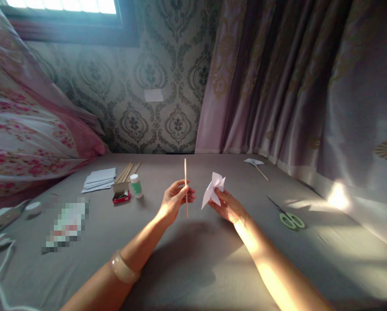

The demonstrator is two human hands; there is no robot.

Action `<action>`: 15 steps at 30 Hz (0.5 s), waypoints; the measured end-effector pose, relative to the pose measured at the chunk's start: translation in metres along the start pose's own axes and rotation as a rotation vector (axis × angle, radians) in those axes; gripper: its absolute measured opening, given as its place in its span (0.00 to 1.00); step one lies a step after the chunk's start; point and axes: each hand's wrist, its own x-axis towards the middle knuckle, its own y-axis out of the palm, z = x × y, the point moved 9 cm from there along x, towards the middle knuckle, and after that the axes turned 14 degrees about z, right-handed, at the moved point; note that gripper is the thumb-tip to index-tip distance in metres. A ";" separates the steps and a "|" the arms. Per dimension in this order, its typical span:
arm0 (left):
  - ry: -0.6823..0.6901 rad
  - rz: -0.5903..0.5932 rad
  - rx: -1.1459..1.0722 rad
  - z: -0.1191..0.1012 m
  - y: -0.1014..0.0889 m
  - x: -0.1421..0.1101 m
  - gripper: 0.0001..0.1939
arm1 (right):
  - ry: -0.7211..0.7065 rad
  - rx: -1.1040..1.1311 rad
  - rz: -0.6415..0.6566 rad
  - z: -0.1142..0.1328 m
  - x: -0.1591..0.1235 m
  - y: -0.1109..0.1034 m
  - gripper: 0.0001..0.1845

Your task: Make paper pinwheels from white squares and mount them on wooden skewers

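Note:
My left hand (174, 199) pinches a thin wooden stick (186, 170), which stands upright between thumb and fingers. A short way to its right, my right hand (228, 206) grips a white paper pinwheel (213, 190) near its middle, the folded blades spreading up and to the left. Stick and pinwheel are apart. At the back right lies another white pinwheel (254, 161) fixed to a stick. Scissors (289, 217) with pale green handles lie to the right of my right hand.
On the left of the grey sheet are a stack of white paper (99, 179), several wooden sticks (126, 172), a small red box (121, 197) and a white-and-green bottle (136, 186). Farther left lie a blurred-out packet (68, 224) and a white cable (0, 276). Curtains (277, 86) hang right.

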 end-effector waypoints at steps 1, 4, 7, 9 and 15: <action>-0.010 0.003 -0.008 0.002 0.000 -0.002 0.26 | -0.009 0.003 0.000 0.003 0.000 -0.001 0.17; -0.028 0.004 -0.014 0.007 -0.001 -0.006 0.30 | -0.028 0.011 -0.007 0.014 0.003 -0.002 0.18; -0.027 -0.011 -0.014 0.009 -0.001 -0.008 0.31 | -0.031 -0.005 0.027 0.026 0.011 0.008 0.17; -0.036 -0.017 -0.019 0.010 0.001 -0.010 0.30 | -0.034 -0.014 0.055 0.034 0.019 0.018 0.18; -0.062 0.034 -0.040 0.009 0.015 -0.015 0.27 | -0.108 0.020 0.120 0.051 0.046 0.045 0.19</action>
